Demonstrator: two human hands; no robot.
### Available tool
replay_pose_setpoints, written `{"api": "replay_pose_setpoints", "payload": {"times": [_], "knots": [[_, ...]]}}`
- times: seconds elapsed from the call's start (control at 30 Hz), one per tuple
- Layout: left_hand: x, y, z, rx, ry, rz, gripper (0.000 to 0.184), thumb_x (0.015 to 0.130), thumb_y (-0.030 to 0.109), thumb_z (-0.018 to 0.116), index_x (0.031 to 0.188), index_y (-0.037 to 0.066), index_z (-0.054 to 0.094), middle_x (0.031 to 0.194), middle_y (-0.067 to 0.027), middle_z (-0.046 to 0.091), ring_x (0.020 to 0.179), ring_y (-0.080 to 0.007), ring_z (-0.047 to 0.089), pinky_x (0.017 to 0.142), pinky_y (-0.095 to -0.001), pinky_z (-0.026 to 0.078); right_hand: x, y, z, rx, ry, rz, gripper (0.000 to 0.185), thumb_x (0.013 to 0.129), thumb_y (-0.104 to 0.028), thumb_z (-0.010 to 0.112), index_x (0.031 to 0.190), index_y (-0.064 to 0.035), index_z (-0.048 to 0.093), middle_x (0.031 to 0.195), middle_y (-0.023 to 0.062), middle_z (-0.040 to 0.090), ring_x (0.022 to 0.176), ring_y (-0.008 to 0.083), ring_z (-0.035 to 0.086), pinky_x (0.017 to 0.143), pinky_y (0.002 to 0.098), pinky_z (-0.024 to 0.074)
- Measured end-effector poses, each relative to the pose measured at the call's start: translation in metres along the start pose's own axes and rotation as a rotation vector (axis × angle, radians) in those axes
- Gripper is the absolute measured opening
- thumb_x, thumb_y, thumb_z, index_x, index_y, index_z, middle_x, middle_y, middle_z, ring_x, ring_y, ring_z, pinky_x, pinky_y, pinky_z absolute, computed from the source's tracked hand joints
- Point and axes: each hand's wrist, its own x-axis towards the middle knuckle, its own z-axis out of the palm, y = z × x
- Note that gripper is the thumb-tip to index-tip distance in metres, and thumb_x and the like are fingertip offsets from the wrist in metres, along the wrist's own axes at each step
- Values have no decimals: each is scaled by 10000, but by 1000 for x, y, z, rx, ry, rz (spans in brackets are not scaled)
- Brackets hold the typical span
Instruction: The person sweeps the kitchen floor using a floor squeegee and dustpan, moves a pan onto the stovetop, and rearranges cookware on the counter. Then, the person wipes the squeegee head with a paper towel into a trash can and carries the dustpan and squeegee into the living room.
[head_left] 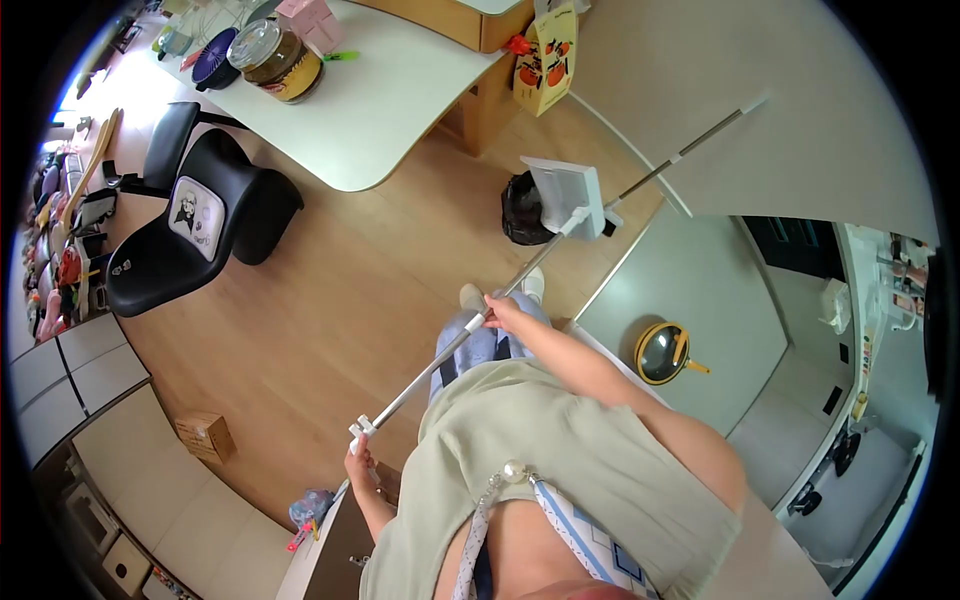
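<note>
A person in a pale green sleeveless top, seen from above, stood on a wood-look floor (pixel 330 320) and held a long silver pole (pixel 430 368) slantwise in front of the body. The right hand (pixel 500 312) was closed around the pole near its middle, above the knees. The left hand (pixel 360 462) was closed at the pole's near end, with the fingers just at a white clip (pixel 362 430). The far end of the pole reached a white dustpan (pixel 567 190), which was tilted up beside a black bag (pixel 522 215) on the floor. Just beyond the dustpan, a second pole (pixel 705 140) slanted up toward the pale wall (pixel 790 110).

Ahead and to the left, a white counter (pixel 390 110) carried a large lidded jar (pixel 277 65), a dark purple basket (pixel 214 62) and a pink box (pixel 310 24). A black chair (pixel 165 275) with a printed cushion (pixel 196 215) stood near that counter. On the right, a round pan (pixel 660 352) with a yellow rim rested on a grey-green counter (pixel 700 275). A cardboard box (pixel 205 437) sat on the floor at the left.
</note>
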Motion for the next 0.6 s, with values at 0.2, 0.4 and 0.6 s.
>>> {"api": "replay_pose_setpoints", "payload": {"times": [0.2,0.4,0.6], "knots": [[1,-14,-12,-16,-73,-75,259,723,349,649,769,115,551,522,70,356,421,-38,311,389,-186,236,-27,13,-5,-15,0,-31,334,821,-264,526,849,68,500,781,175,573,670,279,605,567,398,541],[-4,-12,-19,-25,-71,-139,281,727,349,648,803,92,563,529,85,328,425,-22,274,391,-175,224,-43,1,-3,-63,-43,-97,360,815,-280,534,885,71,491,777,168,574,637,264,604,564,376,541],[-2,1,-3,6,-27,-65,293,719,352,655,805,87,565,532,83,349,418,-26,290,386,-178,218,-2,8,-9,-61,-43,5,348,821,-337,518,851,9,507,764,126,580,657,229,601,576,351,529]]}}
